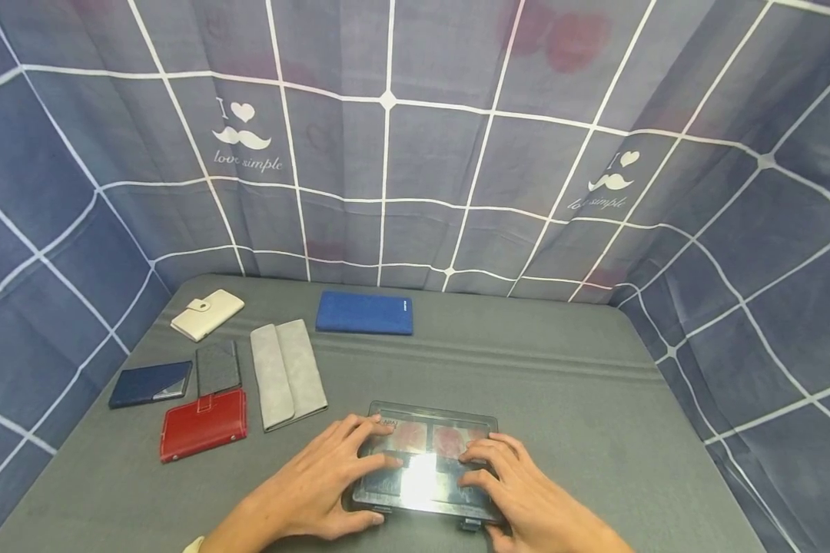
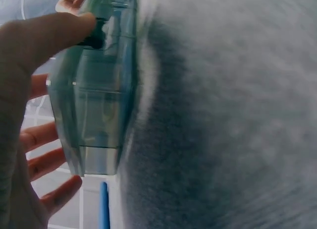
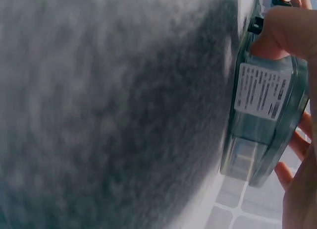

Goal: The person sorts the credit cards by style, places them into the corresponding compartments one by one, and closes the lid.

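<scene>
A clear, dark-tinted plastic box [image 1: 425, 503] with a lid and two front latches lies low on the grey table, bright glare on its top. My left hand [image 1: 325, 476] holds its left end, fingers over the lid; the left wrist view shows the thumb [image 2: 74, 29] at a black latch. At the other end, my right hand [image 1: 519, 491] grips the box with fingers on the lid. Its thumb [image 3: 270, 45] presses the front side, close to the other latch [image 3: 256, 25] and a white printed label [image 3: 261, 90]. The box's contents are unclear through glare and reflections.
Left on the grey table [image 1: 560, 369] lie a red wallet [image 1: 204, 426], a navy wallet [image 1: 151, 382], a dark grey wallet [image 1: 217, 367], a cream wallet [image 1: 207, 313] and a light grey folding pouch [image 1: 289, 375]. A blue wallet [image 1: 363, 312] lies at the back, before checked curtains [image 1: 429, 153].
</scene>
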Demonstrator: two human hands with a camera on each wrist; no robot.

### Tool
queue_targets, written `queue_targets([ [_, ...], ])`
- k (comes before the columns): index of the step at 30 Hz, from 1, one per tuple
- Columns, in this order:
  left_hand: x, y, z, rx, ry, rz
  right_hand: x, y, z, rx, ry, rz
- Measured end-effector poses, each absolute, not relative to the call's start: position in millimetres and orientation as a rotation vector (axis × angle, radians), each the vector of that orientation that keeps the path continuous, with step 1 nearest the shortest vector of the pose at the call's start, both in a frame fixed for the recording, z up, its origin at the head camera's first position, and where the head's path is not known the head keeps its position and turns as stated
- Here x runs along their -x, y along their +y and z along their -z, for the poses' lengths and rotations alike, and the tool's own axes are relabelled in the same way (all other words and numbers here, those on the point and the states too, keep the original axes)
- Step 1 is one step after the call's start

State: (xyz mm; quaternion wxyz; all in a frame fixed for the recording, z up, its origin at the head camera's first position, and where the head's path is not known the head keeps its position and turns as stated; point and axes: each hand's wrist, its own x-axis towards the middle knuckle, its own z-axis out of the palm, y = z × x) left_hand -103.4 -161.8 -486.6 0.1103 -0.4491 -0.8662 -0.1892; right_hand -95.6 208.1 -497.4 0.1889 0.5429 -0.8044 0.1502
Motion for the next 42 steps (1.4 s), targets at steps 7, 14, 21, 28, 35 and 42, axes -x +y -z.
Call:
queue_targets([
  [7,106.0,-164.0,487.3,1.317,-2.563,0.617,95.8,199.8,503.3,-1.499,-2.211,-0.391],
  [14,107.5,-164.9,489.1,1.313,-2.564,0.651,97.0,199.4,505.6,-1.496,-2.222,-0.391],
  [21,109.3,-165.0,489.7,1.312,-2.574,0.651,97.8,207.5,501.9,-1.518,-2.284,-0.44],
  [28,110.0,-163.9,489.4,1.309,-2.559,0.628,97.0,209.7,498.1,-1.474,-2.34,-0.465],
  [35,110.1,-162.6,490.6,1.296,-2.545,0.618,97.2,209.6,496.5,-1.413,-2.411,-0.505],
  [42,109.0,-162.7,491.7,1.287,-2.546,0.622,98.5,209.1,497.4,-1.412,-2.419,-0.53],
])
